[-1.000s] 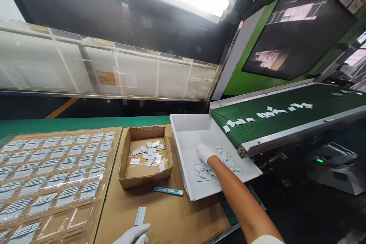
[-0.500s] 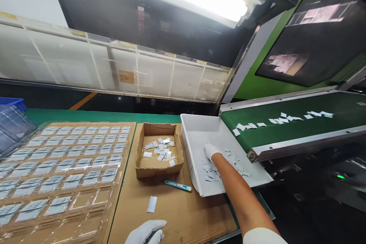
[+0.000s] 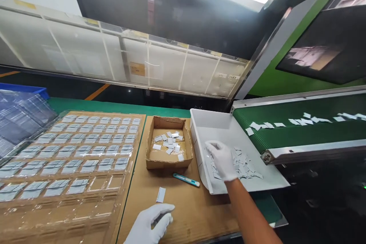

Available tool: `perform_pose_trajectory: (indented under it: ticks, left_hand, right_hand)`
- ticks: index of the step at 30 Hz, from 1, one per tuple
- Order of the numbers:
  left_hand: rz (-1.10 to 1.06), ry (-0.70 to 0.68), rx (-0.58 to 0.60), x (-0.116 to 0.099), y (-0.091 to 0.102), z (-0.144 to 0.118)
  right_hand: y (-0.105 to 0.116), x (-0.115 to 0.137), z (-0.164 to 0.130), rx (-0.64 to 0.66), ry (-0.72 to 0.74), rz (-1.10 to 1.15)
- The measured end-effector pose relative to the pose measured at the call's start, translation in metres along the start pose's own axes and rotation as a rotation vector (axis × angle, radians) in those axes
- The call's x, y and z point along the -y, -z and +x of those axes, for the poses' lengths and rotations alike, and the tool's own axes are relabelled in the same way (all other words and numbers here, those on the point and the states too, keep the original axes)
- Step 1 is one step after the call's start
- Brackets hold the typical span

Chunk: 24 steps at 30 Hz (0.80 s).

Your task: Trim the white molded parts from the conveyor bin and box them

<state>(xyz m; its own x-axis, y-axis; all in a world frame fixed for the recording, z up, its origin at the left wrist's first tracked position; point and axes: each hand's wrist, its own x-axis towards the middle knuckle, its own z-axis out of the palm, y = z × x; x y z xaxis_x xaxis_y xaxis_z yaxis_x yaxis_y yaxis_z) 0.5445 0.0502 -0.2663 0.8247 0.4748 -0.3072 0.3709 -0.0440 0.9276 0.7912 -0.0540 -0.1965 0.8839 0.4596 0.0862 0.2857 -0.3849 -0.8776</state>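
My right hand (image 3: 222, 159), in a white glove, hovers over a pile of small white pieces (image 3: 246, 164) inside a white tray (image 3: 196, 129). Its fingers are curled with the tips together, and I cannot see if a piece is between them. My left hand (image 3: 151, 223), also gloved, rests loosely open on the cardboard sheet (image 3: 185, 209) near the front edge. It lies just below a single white strip (image 3: 161, 194) and holds nothing.
A small cardboard box (image 3: 168, 163) with several white pieces stands left of the tray, a blue cutter (image 3: 185, 179) in front of it. A clear blister tray (image 3: 71, 148) of grey parts fills the left. A green conveyor (image 3: 300, 135) carrying white pieces (image 3: 259, 126) feeds the tray.
My right hand has risen off the pile and drawn back toward me. My left hand has slid forward toward the white strip. The view has turned left.
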Motion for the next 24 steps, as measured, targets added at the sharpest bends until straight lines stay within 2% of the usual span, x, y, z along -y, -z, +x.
perform_pose_trajectory:
  ticks: [2,4,6,8,14,19,24]
  left_hand:
    - [-0.1,-0.004,0.045,-0.016,-0.005,0.003]
    - [-0.182,-0.053,0.063,-0.026,-0.01,0.008]
    - [-0.218,-0.106,0.033,-0.028,-0.015,0.014]
    - [-0.22,-0.111,-0.007,-0.024,-0.016,0.016]
    - [-0.162,0.036,-0.05,-0.009,-0.005,0.009]
    - [-0.236,0.129,-0.01,-0.004,-0.002,0.004]
    - [-0.385,0.066,-0.023,0.007,-0.008,0.003]
  right_hand:
    - [-0.026,0.004,-0.043,0.034,0.002,0.146]
    - [-0.054,0.002,-0.083,0.062,-0.082,0.404]
    - [-0.075,-0.004,-0.113,0.071,-0.169,0.583]
    - [-0.086,-0.012,-0.131,0.085,-0.204,0.6]
    - [-0.074,-0.032,-0.145,0.371,-0.206,0.511]
    - [-0.073,-0.037,-0.146,0.389,-0.265,0.477]
    - [-0.076,-0.033,-0.146,0.367,-0.374,0.478]
